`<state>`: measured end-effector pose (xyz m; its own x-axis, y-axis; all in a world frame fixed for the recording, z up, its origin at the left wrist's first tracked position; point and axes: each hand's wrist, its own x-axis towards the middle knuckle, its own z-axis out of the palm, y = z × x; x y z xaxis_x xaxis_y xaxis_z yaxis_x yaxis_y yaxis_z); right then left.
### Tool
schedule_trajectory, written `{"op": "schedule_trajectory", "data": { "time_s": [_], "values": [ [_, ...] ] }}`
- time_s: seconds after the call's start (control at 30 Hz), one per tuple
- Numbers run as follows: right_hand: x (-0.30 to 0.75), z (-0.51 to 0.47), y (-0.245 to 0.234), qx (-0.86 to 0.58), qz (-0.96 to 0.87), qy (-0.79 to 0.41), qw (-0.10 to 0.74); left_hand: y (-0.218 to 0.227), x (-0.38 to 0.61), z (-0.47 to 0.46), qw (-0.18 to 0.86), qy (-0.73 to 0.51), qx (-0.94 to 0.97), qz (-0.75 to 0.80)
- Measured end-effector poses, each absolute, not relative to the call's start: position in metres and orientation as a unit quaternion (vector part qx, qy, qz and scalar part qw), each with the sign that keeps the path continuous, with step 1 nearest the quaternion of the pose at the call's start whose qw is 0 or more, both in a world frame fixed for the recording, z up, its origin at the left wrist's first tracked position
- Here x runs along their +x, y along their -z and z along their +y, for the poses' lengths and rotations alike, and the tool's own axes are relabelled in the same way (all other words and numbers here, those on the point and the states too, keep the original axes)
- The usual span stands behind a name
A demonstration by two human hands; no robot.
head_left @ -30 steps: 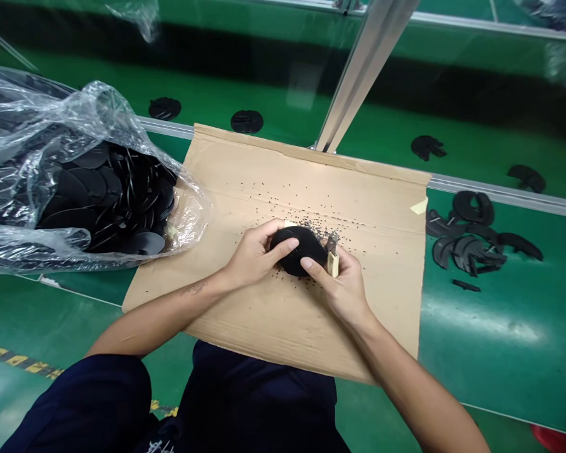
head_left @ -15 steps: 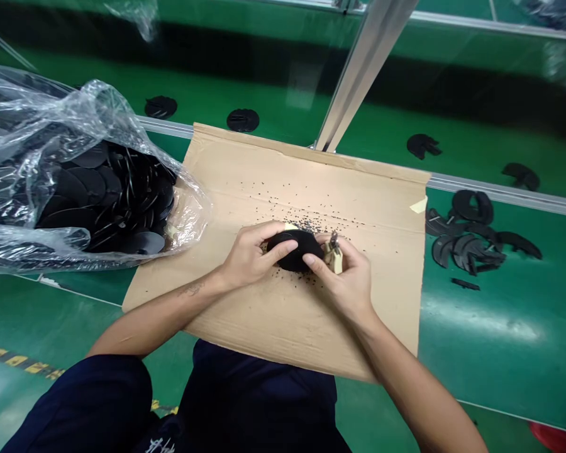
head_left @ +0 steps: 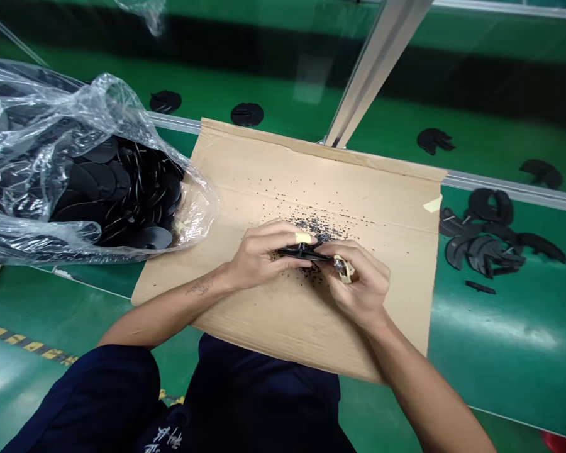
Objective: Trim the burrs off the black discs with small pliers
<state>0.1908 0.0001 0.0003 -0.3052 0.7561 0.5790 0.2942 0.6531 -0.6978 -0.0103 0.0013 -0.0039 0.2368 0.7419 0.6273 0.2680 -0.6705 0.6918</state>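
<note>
Dark navy trousers (head_left: 264, 396) fill the bottom centre of the frame. Just above them, both forearms reach onto a sheet of tan cardboard (head_left: 372, 189) at the centre. The left hand (head_left: 264, 258) grips a black disc (head_left: 304, 253), held edge-on between thumb and fingers, with cream tape (head_left: 302, 238) around one finger. The right hand (head_left: 361, 283) pinches a small blade (head_left: 343, 269) with a cream handle, just beside the disc's rim. Black crumbs (head_left: 316, 228) are scattered over the cardboard around both hands. At the left, a clear plastic bag (head_left: 42, 94) holds a pile of black discs (head_left: 99, 179). Black cut pieces (head_left: 481, 251) lie on the green bench (head_left: 490, 327) at the right, below a metal rail (head_left: 514, 192). Two more discs (head_left: 247, 114) lie beyond the cardboard, near a metal post (head_left: 377, 69) at the top.
</note>
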Motion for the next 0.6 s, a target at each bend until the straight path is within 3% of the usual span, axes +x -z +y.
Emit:
{"op": "schedule_trajectory", "data": {
  "time_s": [0.6],
  "values": [
    [0.1906, 0.0003, -0.0061, -0.339, -0.770, -0.288, 0.457, 0.0060, -0.0094, -0.0011, 0.185, -0.532, 0.758, 0.328]
  ]
}}
